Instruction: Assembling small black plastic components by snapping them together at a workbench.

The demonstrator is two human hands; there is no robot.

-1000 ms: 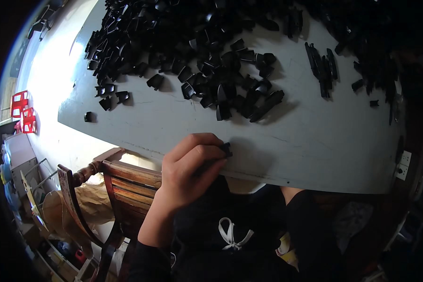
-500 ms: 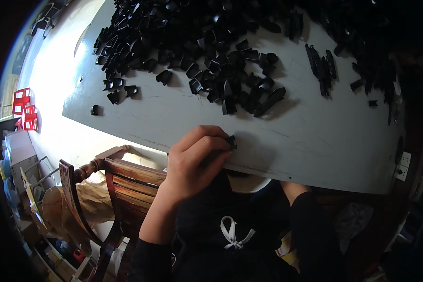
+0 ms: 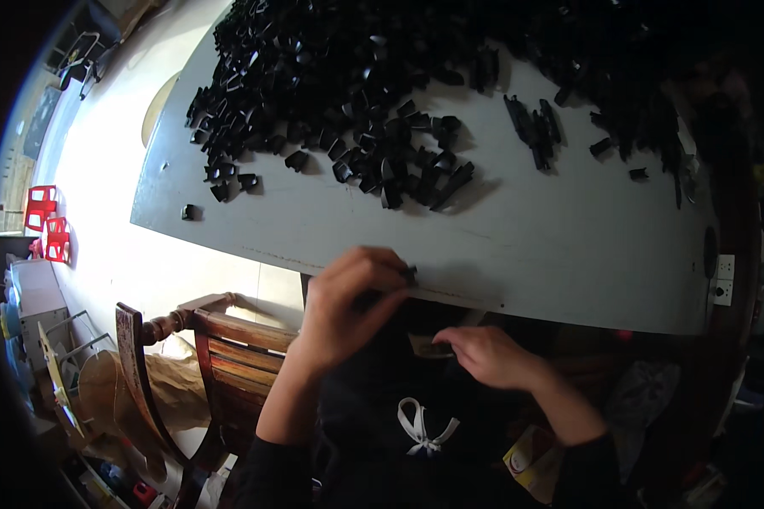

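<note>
My left hand is at the near edge of the grey table, its fingers pinched on a small black plastic piece. Only the end of that piece shows past the fingertips. Lower and to the right, my right hand is below the table edge, in front of my dark top. Its fingers are closed at a small tan-edged object, too dark and partly covered to name. Farther up the table lies a big heap of black plastic pieces, with several loose ones at its near side.
Longer black pieces lie in a bunch right of the heap. A lone black piece sits near the table's left edge. A wooden chair stands close at my left. Red stools are farther left on the floor.
My right hand has come up into view from under the table edge, with a tan-edged object at its fingers. The pale rounded thing at my lap no longer shows. The head view has shifted.
</note>
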